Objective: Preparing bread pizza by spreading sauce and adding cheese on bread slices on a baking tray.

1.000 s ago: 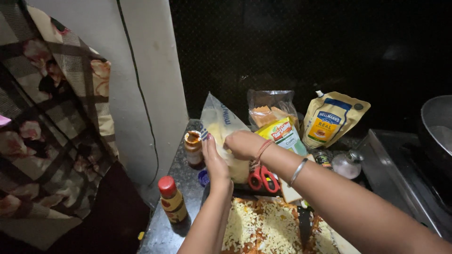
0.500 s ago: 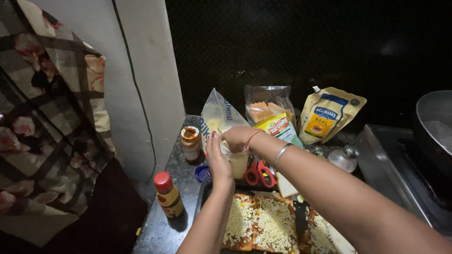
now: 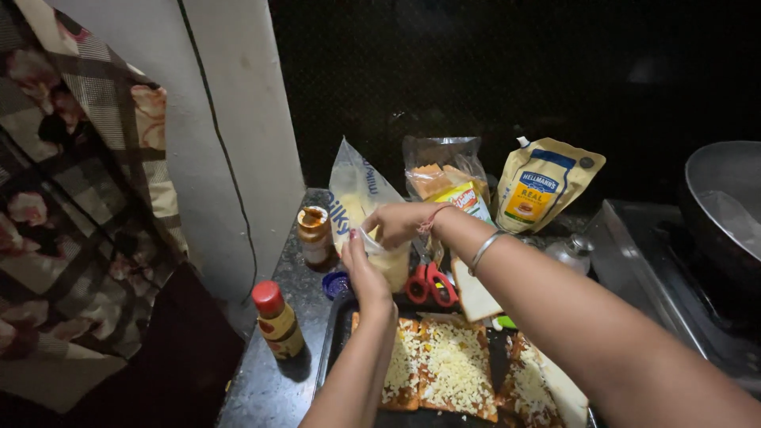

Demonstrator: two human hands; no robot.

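Observation:
My left hand (image 3: 363, 273) pinches the edge of a clear plastic bag of shredded cheese (image 3: 358, 202) that stands on the dark counter. At the bag's mouth my right hand (image 3: 399, 222), with a bangle and a thread on its wrist, holds the plastic with curled fingers. Below both hands a dark baking tray (image 3: 330, 349) carries bread slices topped with grated cheese (image 3: 453, 368). Red-handled scissors (image 3: 429, 283) lie just right of the bag.
A small open sauce jar (image 3: 314, 234) and a red-capped sauce bottle (image 3: 276, 321) stand on the left. A bread bag (image 3: 444, 174) and a mayonnaise pouch (image 3: 543, 190) lean at the back. A stove with a steel pan (image 3: 725, 206) is right. A checked curtain (image 3: 71, 198) hangs left.
Both hands have drawn closer together on the cheese bag, and the view has shifted slightly down toward the tray.

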